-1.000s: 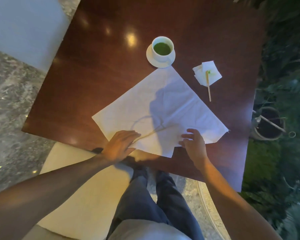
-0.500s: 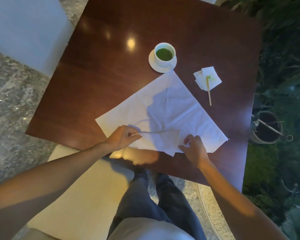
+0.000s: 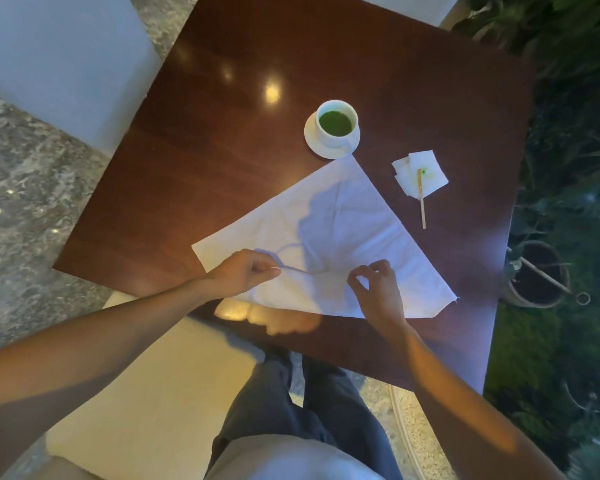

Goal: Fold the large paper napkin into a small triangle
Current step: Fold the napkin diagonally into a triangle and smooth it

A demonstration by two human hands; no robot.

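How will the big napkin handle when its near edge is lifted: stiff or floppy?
Likely floppy: the large napkin shows soft creases and lifts where the left hand pinches it. Probably light, so it may slide on the glossy table.

No readable text, label, brand, number or sign anywhere in view.

Cup point(image 3: 336, 123) and stirrer point(image 3: 422, 202) beyond napkin point(image 3: 343, 220).
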